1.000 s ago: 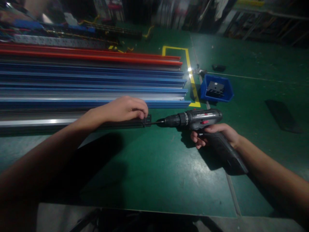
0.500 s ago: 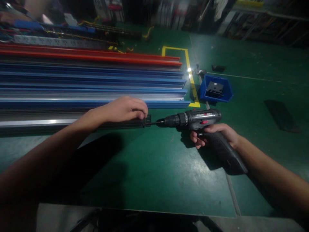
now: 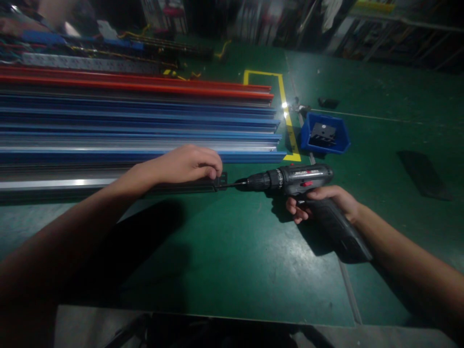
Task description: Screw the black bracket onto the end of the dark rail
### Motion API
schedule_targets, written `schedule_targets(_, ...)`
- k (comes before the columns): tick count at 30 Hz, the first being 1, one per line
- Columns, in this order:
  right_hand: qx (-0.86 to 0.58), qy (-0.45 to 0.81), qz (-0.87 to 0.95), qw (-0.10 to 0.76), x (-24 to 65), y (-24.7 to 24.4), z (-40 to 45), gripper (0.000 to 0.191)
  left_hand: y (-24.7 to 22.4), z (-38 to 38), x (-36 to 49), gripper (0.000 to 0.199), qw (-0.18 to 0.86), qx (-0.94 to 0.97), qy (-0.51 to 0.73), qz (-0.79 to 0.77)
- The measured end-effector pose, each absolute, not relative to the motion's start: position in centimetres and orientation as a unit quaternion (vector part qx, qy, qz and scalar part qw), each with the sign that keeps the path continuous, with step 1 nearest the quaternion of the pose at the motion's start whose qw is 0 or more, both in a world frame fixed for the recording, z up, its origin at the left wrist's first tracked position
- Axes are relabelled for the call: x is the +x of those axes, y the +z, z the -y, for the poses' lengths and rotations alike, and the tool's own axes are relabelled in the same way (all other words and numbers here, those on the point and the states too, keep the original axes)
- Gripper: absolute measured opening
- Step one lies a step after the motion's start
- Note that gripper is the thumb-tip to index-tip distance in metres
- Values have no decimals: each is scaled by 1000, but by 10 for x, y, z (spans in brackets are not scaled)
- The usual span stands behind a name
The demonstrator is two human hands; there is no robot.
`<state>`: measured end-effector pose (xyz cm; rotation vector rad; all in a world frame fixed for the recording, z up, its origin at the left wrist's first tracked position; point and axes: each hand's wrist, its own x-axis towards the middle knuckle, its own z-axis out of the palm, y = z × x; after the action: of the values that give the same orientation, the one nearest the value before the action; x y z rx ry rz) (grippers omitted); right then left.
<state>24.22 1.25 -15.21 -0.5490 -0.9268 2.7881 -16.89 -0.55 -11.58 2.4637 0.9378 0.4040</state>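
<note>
My right hand is wrapped round the handle of a black power drill with a red switch. The drill points left, and its long thin bit reaches a small black bracket at the end of a dark metal profile. Over that end lies my left hand, its fingers bent down and pressed onto the bracket and profile. The fingertips partly hide what they grip. Blue profiles run just behind my left hand.
Red profiles lie behind the blue ones. A blue bin with dark plates stands beyond the drill, beside yellow tape. A dark flat object is at the right. A person's arm shows at the upper left, near wiring.
</note>
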Motion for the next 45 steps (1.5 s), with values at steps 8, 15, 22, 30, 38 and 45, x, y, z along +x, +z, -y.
schedule_targets(8,-182,931,307,80,242,-150,-12,37,-117,5,-169,20,238,897,150,-341)
schedule_targets(15,-178,930,313,77,241,-152,-13,36,-117,5,-169,19,231,898,153,-340)
schedule_targets(22,-179,931,309,74,242,-151,-13,35,-116,6,-168,21,232,897,147,-347)
schedule_targets(30,-180,937,292,71,242,-152,-13,36,-117,5,-169,21,242,895,151,-344)
schedule_targets(38,-182,937,290,68,242,-151,-13,36,-114,6,-167,21,239,895,150,-347)
schedule_targets(45,-188,934,294,70,242,-151,-13,36,-116,6,-167,21,237,894,156,-347)
